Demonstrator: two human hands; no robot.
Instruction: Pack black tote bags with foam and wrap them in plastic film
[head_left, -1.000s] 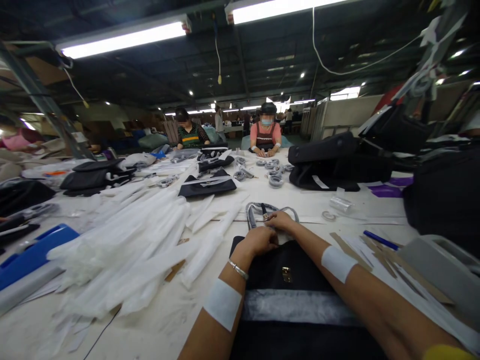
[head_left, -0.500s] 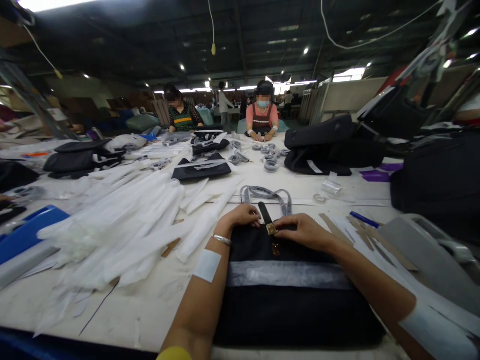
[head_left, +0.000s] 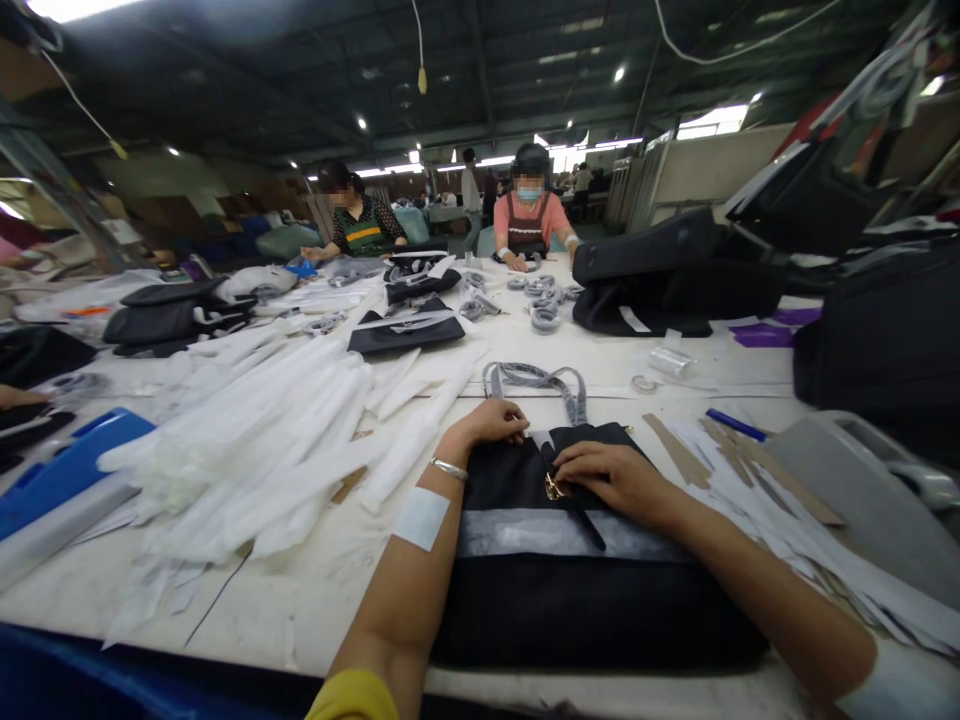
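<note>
A black bag lies flat before me, a translucent film band across it. Over its upper part runs a narrow black strap at a gold clasp. My right hand bends over the strap beside the clasp, its fingers close together and the thumb mostly hidden. At the bag's upper left edge rests my left hand, fingers loosely curled and a little apart, with nothing visible between them. Wrapped grey handles loop out beyond the bag's top.
White foam sheets pile up on the left, near a blue tray. Paper strips, a blue pen and a grey plastic case lie at right. Black bags and wrapped coils sit farther off. Two co-workers face me.
The strap stood upright beyond the clasp and now lies down toward me across the film band. My right hand has shifted from pinching at the clasp to lying over the strap.
</note>
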